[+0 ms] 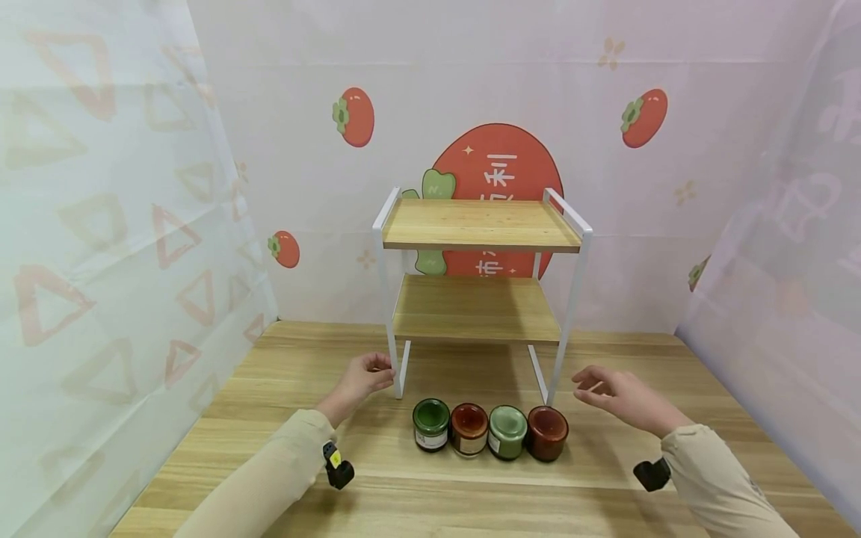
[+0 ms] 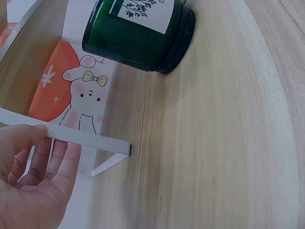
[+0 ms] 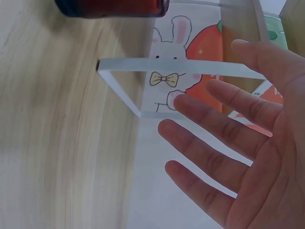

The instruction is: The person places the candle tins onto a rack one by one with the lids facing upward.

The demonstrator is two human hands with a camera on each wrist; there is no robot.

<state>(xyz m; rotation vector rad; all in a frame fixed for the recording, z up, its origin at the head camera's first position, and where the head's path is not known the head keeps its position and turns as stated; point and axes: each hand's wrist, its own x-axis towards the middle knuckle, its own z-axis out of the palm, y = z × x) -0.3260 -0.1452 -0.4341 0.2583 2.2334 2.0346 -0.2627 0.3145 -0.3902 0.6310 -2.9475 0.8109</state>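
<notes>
A small two-tier shelf with wooden boards and a white metal frame stands on the wooden table. My left hand is at its front left leg; in the left wrist view the thumb lies on the leg's near side and the fingers come round its other side. My right hand is apart from the front right leg, fingers spread and relaxed, nothing in them. Before the shelf stand a dark green jar, an amber-brown jar, a pale green jar and a reddish-brown jar, side by side.
A white cloth backdrop printed with red fruit rises behind the table. Cloth side walls flank it left and right. The tabletop extends in front of the jars, and the shelf legs stand just behind them.
</notes>
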